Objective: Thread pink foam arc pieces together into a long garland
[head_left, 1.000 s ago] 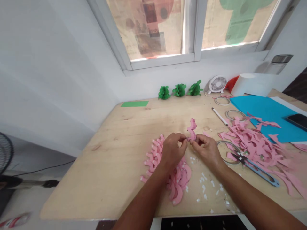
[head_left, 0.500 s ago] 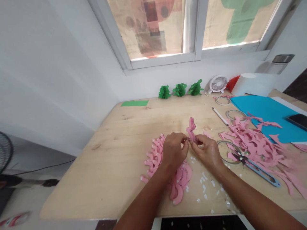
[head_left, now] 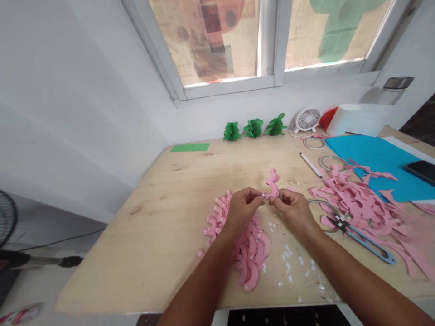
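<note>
Over the near middle of the wooden table [head_left: 159,235], two bare hands on one wavy pink piece [head_left: 273,183], raised off the wood. Right hand [head_left: 294,211]: thumb and finger pinching the piece close to its lower end. Left hand [head_left: 244,207]: thumb and forefinger closed on the lower left tip, at a small white spot (mostly covered by fingertips, detail too small). Upper part of the piece sticks up free, beyond the fingers.

Under and beside the left forearm: heap of curved pink pieces [head_left: 251,265], several white-ended, partly hidden by the arm. White bits [head_left: 288,266] scattered between the forearms.

Right of the right hand: tape ring [head_left: 320,202], with blue-handled snips [head_left: 370,244] lying across its edge, and pink scraps [head_left: 362,199] piled alongside, some onto the blue sheet [head_left: 390,158]. Dark phone [head_left: 421,172] at the sheet's right. White pen [head_left: 310,164] behind the scraps. Far edge: three green paper shapes [head_left: 253,128] in a row, then small white fan [head_left: 307,119].
</note>
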Demonstrator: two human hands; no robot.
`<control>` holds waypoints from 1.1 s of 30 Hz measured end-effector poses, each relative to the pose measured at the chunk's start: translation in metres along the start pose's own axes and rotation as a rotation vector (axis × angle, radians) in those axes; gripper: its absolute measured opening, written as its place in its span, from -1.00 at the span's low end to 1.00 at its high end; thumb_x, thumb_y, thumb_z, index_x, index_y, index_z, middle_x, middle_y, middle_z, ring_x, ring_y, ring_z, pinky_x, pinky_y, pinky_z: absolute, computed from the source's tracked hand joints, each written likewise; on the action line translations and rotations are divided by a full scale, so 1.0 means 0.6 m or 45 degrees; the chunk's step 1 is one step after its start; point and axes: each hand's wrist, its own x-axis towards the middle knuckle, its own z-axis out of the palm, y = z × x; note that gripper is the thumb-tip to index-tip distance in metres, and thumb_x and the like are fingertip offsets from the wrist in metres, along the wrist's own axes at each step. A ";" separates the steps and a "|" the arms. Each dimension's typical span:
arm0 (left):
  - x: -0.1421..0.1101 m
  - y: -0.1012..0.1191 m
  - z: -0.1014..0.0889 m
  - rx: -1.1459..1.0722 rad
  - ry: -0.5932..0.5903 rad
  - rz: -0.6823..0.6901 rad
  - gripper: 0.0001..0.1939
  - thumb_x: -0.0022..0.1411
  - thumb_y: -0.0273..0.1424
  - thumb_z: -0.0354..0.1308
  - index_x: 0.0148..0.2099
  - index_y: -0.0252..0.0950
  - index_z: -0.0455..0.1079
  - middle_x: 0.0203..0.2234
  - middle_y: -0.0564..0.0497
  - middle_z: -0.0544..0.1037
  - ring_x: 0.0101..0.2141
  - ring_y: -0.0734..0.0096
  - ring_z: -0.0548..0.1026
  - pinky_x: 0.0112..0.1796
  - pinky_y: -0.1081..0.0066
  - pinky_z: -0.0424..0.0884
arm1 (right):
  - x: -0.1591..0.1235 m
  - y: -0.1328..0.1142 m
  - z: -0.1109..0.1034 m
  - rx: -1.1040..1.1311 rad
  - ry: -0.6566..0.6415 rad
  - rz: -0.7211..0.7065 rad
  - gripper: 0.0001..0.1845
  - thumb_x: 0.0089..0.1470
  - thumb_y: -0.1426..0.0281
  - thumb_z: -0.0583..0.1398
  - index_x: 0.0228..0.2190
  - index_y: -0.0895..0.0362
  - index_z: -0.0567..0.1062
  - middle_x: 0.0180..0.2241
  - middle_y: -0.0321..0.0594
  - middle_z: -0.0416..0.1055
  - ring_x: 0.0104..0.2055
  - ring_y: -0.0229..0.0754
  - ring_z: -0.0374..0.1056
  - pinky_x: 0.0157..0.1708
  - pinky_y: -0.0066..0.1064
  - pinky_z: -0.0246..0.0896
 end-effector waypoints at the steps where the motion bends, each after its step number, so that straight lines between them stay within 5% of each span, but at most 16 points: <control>1: 0.000 0.000 0.000 -0.014 0.001 -0.003 -0.95 -0.04 -0.48 0.14 -0.48 -0.35 0.42 -0.58 0.06 0.48 -0.50 0.49 0.42 -0.41 0.48 0.31 | 0.000 0.000 0.000 0.004 -0.001 0.001 -0.71 -0.09 0.22 0.21 -0.63 0.15 0.32 -0.68 -0.42 0.08 -0.63 -0.35 -0.04 -0.63 -0.49 -0.13; 12: -0.001 0.009 -0.013 0.103 -0.159 0.119 -0.95 -0.02 -0.47 0.10 -0.48 -0.34 0.37 -0.62 0.08 0.42 -0.54 0.53 0.36 -0.45 0.50 0.27 | 0.003 0.006 -0.004 0.033 0.042 0.011 -0.73 -0.08 0.24 0.22 -0.59 0.16 0.34 -0.66 -0.41 0.09 -0.62 -0.36 -0.05 -0.63 -0.49 -0.15; 20: -0.011 0.006 0.000 0.565 0.044 0.360 -0.87 0.03 -0.33 0.17 -0.42 -0.28 0.33 -0.60 0.12 0.39 -0.52 0.52 0.35 -0.43 0.49 0.24 | 0.000 0.003 -0.002 -0.072 0.013 -0.076 -0.70 -0.05 0.27 0.18 -0.65 0.14 0.24 -0.67 -0.41 0.04 -0.60 -0.36 -0.05 -0.62 -0.50 -0.15; 33: -0.004 0.005 -0.007 0.427 0.026 0.219 -0.90 0.01 -0.48 0.03 -0.48 -0.32 0.36 -0.61 0.09 0.41 -0.55 0.51 0.32 -0.47 0.49 0.21 | -0.003 -0.005 -0.002 -0.214 0.022 -0.129 -0.67 -0.04 0.26 0.17 -0.68 0.13 0.21 -0.67 -0.42 0.00 -0.59 -0.34 -0.05 -0.61 -0.49 -0.16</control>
